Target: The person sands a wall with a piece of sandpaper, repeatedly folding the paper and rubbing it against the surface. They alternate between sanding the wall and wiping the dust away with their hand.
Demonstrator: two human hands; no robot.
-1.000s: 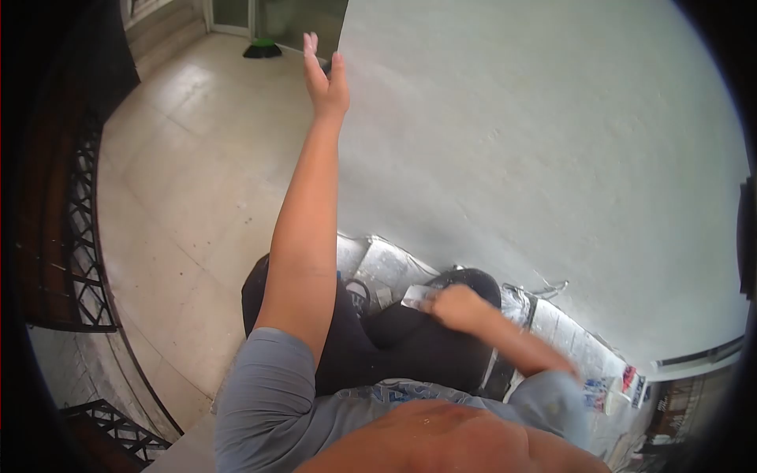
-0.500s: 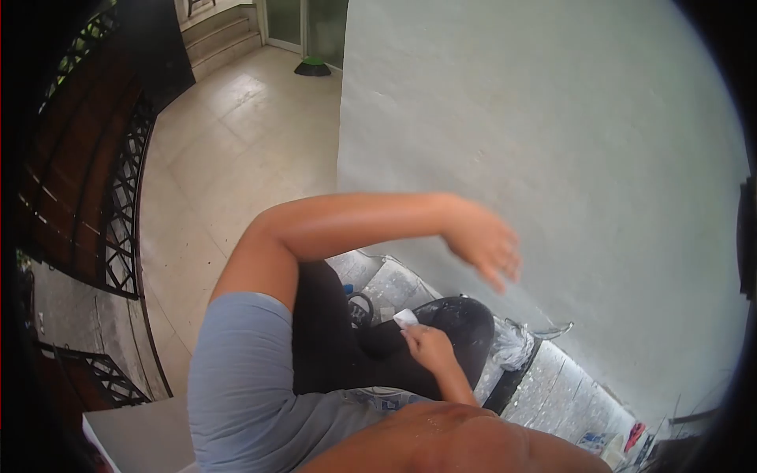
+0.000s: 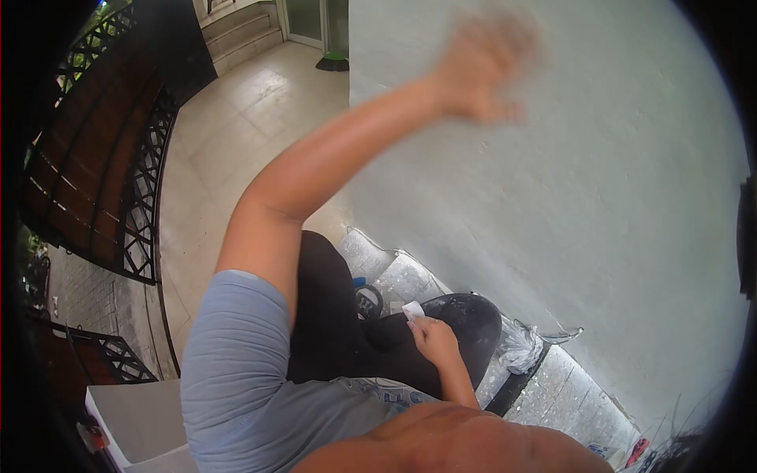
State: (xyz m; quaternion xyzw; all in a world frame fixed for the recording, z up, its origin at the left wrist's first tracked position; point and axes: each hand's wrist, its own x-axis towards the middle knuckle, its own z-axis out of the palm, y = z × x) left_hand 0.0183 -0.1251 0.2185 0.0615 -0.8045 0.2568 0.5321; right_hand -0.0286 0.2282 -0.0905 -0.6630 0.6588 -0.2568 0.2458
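My left hand [image 3: 489, 67] is raised in front of the pale grey-green wall [image 3: 583, 197], its fingers blurred by motion but spread, with nothing visible in them. Whether it touches the wall cannot be told. Low over my dark-clad leg [image 3: 465, 311], my right hand [image 3: 436, 340] is closed around one end of a small flat white piece [image 3: 412, 310], perhaps folded paper or sandpaper. The other end of the piece sticks out past my fingers.
Along the wall's foot, white-spattered floor covering [image 3: 406, 277] and crumpled clear plastic [image 3: 522, 347] lie near my legs. A dark metal gate [image 3: 95, 158] stands at left. Further off are a green-topped broom head [image 3: 333, 62] and steps [image 3: 240, 35].
My left hand has swung upward along the wall, and that arm has straightened somewhat. My right hand still holds the white piece in about the same place. The view has shifted slightly.
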